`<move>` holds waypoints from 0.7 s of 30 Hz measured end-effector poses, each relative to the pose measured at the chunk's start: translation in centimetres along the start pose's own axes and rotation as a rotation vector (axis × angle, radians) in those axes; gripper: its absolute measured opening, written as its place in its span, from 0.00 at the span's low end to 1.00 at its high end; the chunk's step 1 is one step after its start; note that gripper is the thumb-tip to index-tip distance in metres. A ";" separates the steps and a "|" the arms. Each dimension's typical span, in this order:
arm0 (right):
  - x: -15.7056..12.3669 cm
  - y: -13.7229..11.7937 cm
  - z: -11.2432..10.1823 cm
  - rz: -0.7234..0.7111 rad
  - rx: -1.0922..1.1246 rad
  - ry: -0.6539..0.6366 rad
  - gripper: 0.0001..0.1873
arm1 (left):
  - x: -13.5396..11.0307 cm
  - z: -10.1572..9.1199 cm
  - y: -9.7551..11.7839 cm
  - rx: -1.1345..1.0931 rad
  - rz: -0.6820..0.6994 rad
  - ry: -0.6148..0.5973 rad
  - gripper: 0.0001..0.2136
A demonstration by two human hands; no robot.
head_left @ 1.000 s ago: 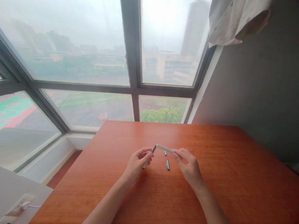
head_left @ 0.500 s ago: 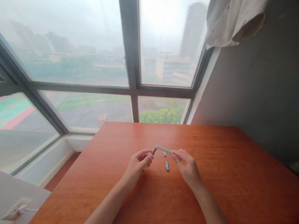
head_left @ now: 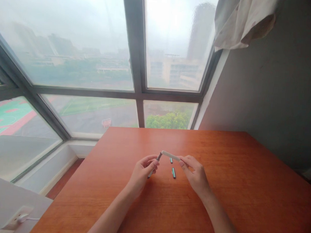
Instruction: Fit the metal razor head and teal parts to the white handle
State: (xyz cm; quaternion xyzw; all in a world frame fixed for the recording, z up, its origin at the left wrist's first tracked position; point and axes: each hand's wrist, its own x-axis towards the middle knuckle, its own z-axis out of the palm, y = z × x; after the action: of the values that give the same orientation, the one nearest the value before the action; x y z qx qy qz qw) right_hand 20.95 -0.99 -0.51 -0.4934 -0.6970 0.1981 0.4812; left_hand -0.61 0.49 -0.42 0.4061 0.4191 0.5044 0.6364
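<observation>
My left hand [head_left: 141, 171] is closed on a thin grey stick-like piece [head_left: 158, 156] that angles up toward the right. A slim white bar [head_left: 170, 155] is pinched in my right hand [head_left: 196, 175], and its far end meets the tip of the grey piece above the table. Two small green batteries [head_left: 173, 172] lie on the orange wooden table [head_left: 221, 147] between my hands, one just behind the other.
A large window with dark frames stands behind the table. A grey wall runs along the right side, with a pale cloth [head_left: 241, 20] hanging at its top. A white socket with a plug [head_left: 18, 217] sits at the lower left.
</observation>
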 end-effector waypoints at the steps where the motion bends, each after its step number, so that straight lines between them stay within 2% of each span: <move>1: 0.0 -0.1 0.0 -0.001 0.003 -0.006 0.14 | 0.0 0.1 0.0 0.017 -0.006 -0.004 0.19; 11: 0.0 0.4 -0.3 0.028 -0.018 0.007 0.14 | 0.1 -0.1 0.2 -0.034 0.024 0.050 0.18; 16: 0.0 -0.4 -0.5 0.059 0.118 -0.035 0.16 | 0.0 -0.2 0.3 0.047 0.106 0.042 0.14; 21: 0.0 -0.7 -0.4 0.049 0.122 -0.072 0.16 | -0.2 -0.1 0.6 0.110 0.172 0.011 0.12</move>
State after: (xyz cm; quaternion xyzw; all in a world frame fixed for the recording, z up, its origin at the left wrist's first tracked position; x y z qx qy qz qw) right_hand 20.96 -1.38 0.25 -0.4726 -0.6881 0.2698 0.4800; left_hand -0.93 0.41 0.14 0.4722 0.4134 0.5354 0.5653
